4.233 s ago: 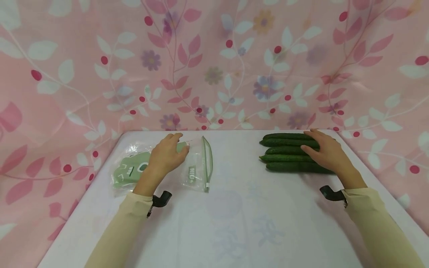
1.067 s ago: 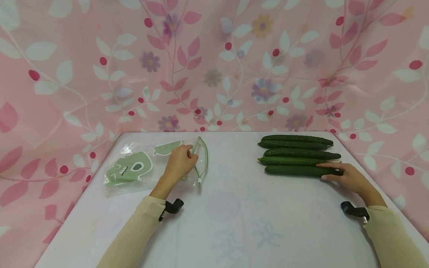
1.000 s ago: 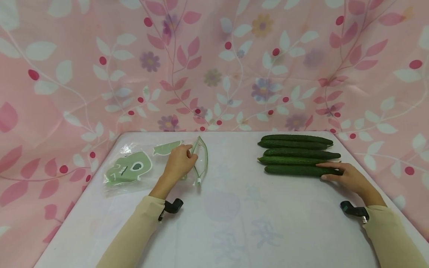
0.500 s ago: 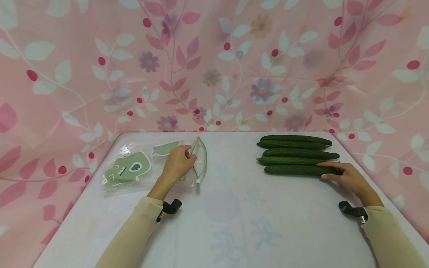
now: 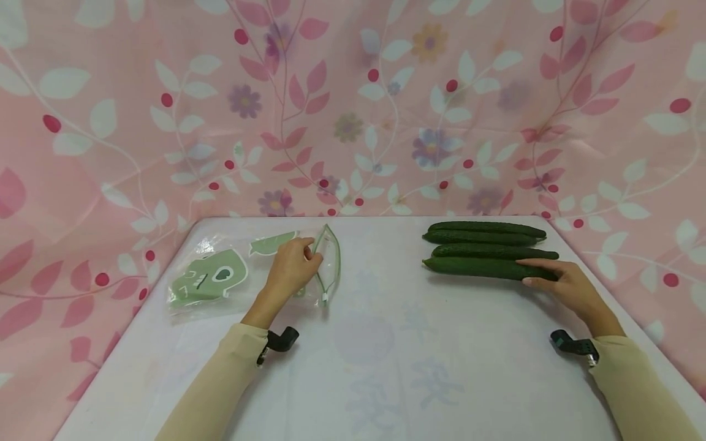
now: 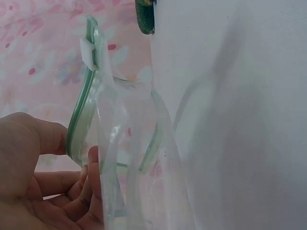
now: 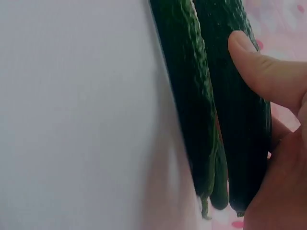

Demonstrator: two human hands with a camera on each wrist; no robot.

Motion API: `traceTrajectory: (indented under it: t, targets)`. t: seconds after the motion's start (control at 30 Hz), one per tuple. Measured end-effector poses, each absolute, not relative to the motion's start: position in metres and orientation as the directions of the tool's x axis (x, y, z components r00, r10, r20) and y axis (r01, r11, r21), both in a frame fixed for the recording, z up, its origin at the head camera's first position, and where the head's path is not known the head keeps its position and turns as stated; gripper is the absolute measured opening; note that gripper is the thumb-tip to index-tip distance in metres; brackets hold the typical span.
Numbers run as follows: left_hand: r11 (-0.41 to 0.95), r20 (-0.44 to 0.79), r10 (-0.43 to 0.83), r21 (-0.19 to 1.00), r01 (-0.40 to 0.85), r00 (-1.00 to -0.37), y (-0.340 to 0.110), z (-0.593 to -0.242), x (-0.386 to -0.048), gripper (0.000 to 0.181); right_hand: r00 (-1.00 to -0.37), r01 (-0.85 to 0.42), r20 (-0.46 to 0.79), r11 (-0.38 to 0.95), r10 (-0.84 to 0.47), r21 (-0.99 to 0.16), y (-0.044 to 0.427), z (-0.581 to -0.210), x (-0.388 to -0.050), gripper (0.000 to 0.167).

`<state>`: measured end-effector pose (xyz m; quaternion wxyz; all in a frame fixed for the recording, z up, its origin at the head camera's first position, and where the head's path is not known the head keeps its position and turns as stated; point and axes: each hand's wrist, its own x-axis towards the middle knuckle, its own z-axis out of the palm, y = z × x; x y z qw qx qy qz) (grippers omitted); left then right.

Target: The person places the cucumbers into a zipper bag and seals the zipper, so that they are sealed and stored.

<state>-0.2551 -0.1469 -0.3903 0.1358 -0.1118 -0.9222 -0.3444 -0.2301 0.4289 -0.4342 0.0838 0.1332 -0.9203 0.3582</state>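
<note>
Two pale yellow fabric sleeves (image 5: 640, 380) reach in nearest me, a small black wrist camera (image 5: 284, 339) jutting from each cuff, over a smooth white table (image 5: 358, 380) with faint bluish marks. Farther in, the left hand (image 5: 289, 269) is closed to a pinch, thumb and curled fingers on one side of the mouth of a clear, soft plastic zip bag (image 5: 220, 275) with green cartoon print, which lies flat on the table's far left. The bag's green zip rim (image 5: 337, 257) gapes partly, its little white slider (image 5: 324, 298) at the near end. Across from it, the right hand (image 5: 568, 288) is half closed, thumb and fingers round the right end of a long, dark green, bumpy cucumber (image 5: 480, 268). Half a second ago that cucumber lay in front of the row; now it is raised and hides most of the next one, so I judge the move from the row has only begun. Just behind lie three more dark green cucumbers (image 5: 480, 237). A wide stretch of table separates the held one from the bag, whose limp mouth looks liable to sag. Beyond hangs a pink flowered fabric curtain (image 5: 353, 92).
</note>
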Motion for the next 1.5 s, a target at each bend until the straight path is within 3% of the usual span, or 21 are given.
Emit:
traceTrajectory:
  t: [0.47,1.1,1.5]
  targets:
    - [0.729,0.321,0.106,0.619,0.293,-0.941,-0.151,-0.388,-0.253,0.039,-0.966,-0.231,0.241,0.72,-0.09,-0.655,0.384,-0.404,-0.23,0.046]
    - [0.631,0.267,0.075,0.733,0.253,-0.961,-0.147,-0.387,-0.236,0.051,-0.922,-0.35,0.364,0.694,-0.135,-0.63,0.312,-0.391,-0.237,0.041]
    - [0.637,0.26,0.056,0.734,0.235,-0.964,-0.144,-0.388,-0.225,0.051,-0.903,-0.403,0.391,0.673,-0.18,-0.62,0.279,-0.39,-0.245,0.04]
